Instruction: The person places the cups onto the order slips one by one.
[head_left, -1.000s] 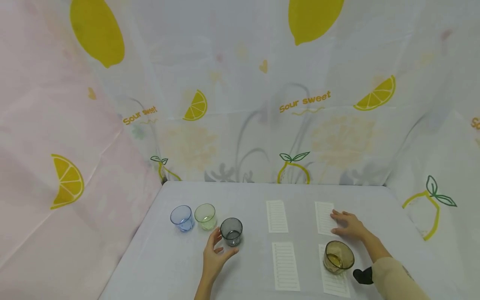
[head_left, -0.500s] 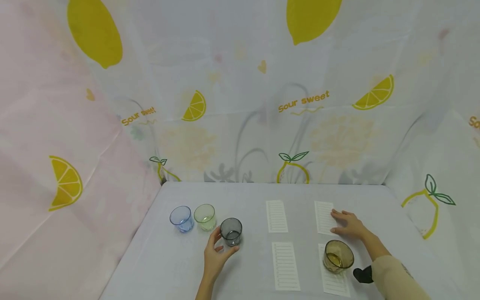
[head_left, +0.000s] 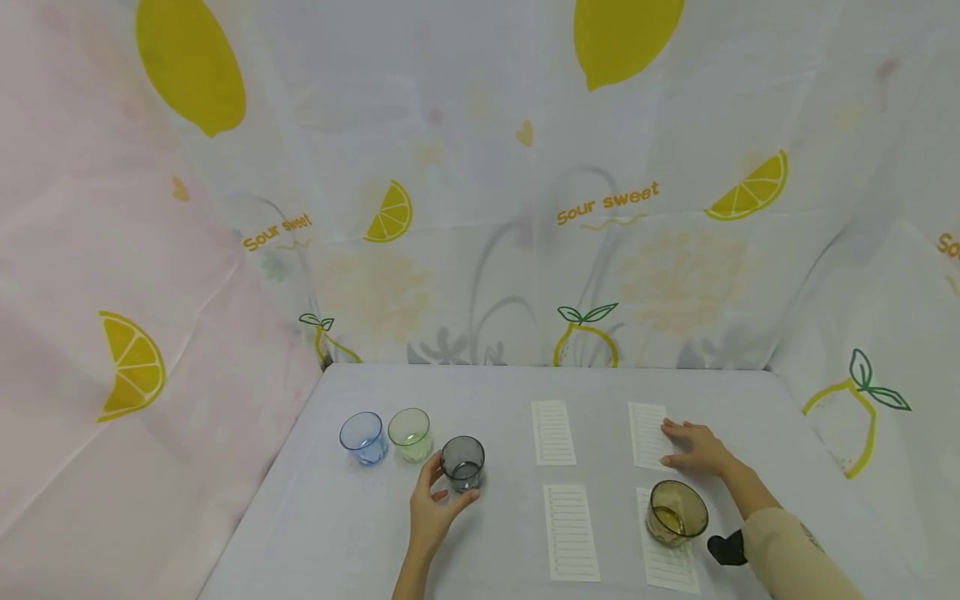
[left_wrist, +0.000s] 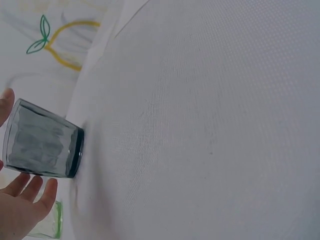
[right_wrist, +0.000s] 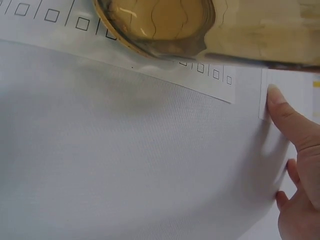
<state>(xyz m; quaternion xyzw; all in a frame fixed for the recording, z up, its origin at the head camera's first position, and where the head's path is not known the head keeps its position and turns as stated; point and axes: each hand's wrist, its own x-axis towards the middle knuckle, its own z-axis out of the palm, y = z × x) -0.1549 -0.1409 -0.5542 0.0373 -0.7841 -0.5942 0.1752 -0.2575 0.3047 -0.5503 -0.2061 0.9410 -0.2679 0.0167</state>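
Observation:
My left hand [head_left: 432,512] is around the near side of a smoky grey glass [head_left: 462,465], fingers at its left and thumb at its right. The left wrist view shows that grey glass [left_wrist: 40,140] between the thumb and fingers [left_wrist: 32,189], its base at the white tabletop. Beyond it stand a green glass [head_left: 410,435] and a blue glass [head_left: 364,438]. My right hand [head_left: 699,450] rests by the right edge of the far right printed card [head_left: 647,436], fingers loosely spread. Its thumb [right_wrist: 285,112] lies at a card edge in the right wrist view.
An amber glass [head_left: 677,515] stands on the near right card [head_left: 672,571], close to the right forearm. Two more printed cards, a far one [head_left: 553,433] and a near one [head_left: 572,533], lie mid-table. Lemon-print sheets [head_left: 480,275] wall the white table [head_left: 337,542].
My left hand has shifted very slightly right, closer around the grey glass. The right hand stays by the card, and the glasses keep their places.

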